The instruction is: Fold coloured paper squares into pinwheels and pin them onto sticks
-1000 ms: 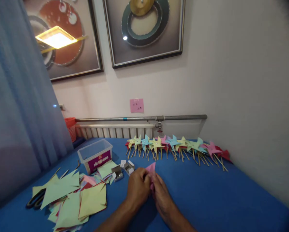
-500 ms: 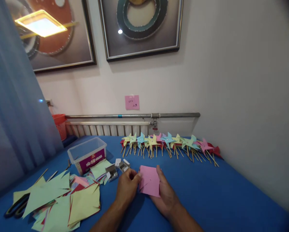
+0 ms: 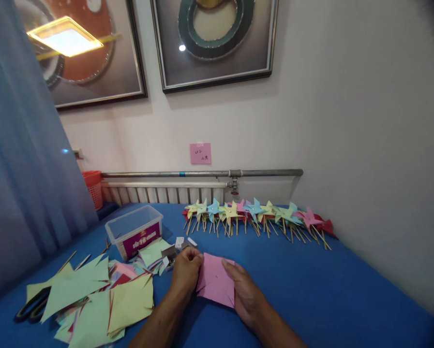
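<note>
A pink paper square point(image 3: 217, 282) with slits cut in from its corners is held up above the blue table. My right hand point(image 3: 247, 295) grips its right side, thumb on the front and fingers behind. My left hand point(image 3: 187, 270) is closed at the upper left edge of the same square, fingertips pinched on it. Just beyond my left hand sit small open boxes point(image 3: 169, 256), partly hidden by it; their contents are too small to name. Left of that hand lies a pile of cut paper squares point(image 3: 131, 302) in green, yellow, pink and red.
Scissors point(image 3: 31, 305) lie partly under green paper at the left. A clear plastic tub point(image 3: 135, 232) with a purple label stands behind the pile. Several paper pinwheels point(image 3: 255, 209) on sticks line the table's back. A red basket point(image 3: 94, 189) stands by the curtain point(image 3: 24, 159).
The pink square has shifted slightly left and nearer and turned a little. Both hands moved with it, and my right thumb now lies further across its front. The view has shifted slightly.
</note>
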### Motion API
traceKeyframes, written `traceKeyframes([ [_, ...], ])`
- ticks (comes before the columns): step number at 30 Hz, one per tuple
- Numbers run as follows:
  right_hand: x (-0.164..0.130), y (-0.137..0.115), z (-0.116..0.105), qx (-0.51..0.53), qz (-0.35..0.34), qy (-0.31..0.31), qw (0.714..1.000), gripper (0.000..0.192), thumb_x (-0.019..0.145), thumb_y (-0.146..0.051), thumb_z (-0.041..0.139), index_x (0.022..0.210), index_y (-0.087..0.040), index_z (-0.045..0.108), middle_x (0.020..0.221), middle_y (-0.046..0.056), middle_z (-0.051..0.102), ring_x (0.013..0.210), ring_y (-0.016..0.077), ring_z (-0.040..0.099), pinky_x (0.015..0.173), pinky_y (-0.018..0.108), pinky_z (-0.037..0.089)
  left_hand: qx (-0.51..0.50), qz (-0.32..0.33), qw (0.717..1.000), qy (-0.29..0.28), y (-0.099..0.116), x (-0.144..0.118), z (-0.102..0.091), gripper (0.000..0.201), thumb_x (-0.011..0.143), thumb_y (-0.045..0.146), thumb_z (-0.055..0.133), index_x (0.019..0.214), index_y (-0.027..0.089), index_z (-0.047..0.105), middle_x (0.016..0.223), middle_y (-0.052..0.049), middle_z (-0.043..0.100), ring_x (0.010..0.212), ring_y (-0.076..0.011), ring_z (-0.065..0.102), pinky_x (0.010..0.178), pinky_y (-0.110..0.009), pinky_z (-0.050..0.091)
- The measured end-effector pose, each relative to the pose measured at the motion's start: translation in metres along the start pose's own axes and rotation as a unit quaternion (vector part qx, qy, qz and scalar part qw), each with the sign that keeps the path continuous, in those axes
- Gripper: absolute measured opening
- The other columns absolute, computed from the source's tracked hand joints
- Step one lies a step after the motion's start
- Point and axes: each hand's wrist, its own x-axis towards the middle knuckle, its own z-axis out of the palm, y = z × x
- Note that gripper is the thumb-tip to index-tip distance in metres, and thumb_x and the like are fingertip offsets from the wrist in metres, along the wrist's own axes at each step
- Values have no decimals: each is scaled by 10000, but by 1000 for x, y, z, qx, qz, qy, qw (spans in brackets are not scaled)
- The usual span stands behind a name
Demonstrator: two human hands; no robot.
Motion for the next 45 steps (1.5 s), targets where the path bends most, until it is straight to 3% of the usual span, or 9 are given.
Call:
traceKeyframes([
  [7,7,4,-8,2,-13,72,997,274,703,-265,832,930,-169,712,848,99,818,902,318,779,830,436,611,-20,-45,997,-61,3,-8,7,305,577,381,812,610,191,576,490,60,506,448,-94,411,470,-227,283],
  [13,7,1,-5,-53,-74,26,996,356,741,-396,840,986,-162,731,927,104,810,938,302,763,839,413,597,-44,-32,997,-46,5,-1,-1,347,576,436,815,609,182,581,483,67,491,440,-74,379,469,-216,259],
  [19,3,-1,-6,-65,9,-1,998,432,698,-423,869,1018,-167,733,932,105,807,898,279,755,810,407,580,-52,-33,997,-55,0,4,-5,325,605,445,775,671,184,592,518,66,504,455,-80,369,476,-224,277],
  [25,4,1,-9,-57,15,45,997,437,652,-384,883,1004,-176,728,849,74,802,785,247,741,694,339,552,70,153,984,-62,1,-9,0,103,805,246,599,713,200,606,636,29,563,601,-130,507,596,-246,383],
  [29,4,4,-5,-25,-14,59,998,428,635,-401,906,948,-167,730,842,74,800,794,246,742,706,325,548,220,359,905,-54,3,-18,-2,205,858,84,504,797,194,666,810,-36,658,773,-169,593,730,-285,430],
  [32,4,3,-2,-18,-27,43,999,420,647,-477,900,869,-168,723,825,76,793,802,254,741,706,325,546,283,446,848,-55,2,-19,-4,261,891,49,472,822,180,686,841,-66,662,806,-182,604,742,-295,439],
  [36,3,2,-2,-37,-42,51,997,400,650,-465,904,849,-171,719,795,59,780,766,238,732,695,310,535,338,497,798,-39,0,-18,-3,267,926,59,482,797,169,687,825,-73,659,799,-188,601,730,-302,434],
  [40,7,6,-7,-73,-60,66,993,388,630,-400,891,891,-157,738,786,57,775,723,222,712,676,304,525,367,521,770,-20,-1,-18,-2,263,959,105,495,799,173,692,827,-71,663,787,-185,596,720,-308,422],
  [45,16,13,-21,-160,-103,94,977,301,673,-361,810,901,-177,741,783,43,779,669,215,689,628,304,512,340,493,798,-65,3,-23,-2,265,908,82,478,836,182,713,871,-81,685,812,-194,603,751,-324,430],
])
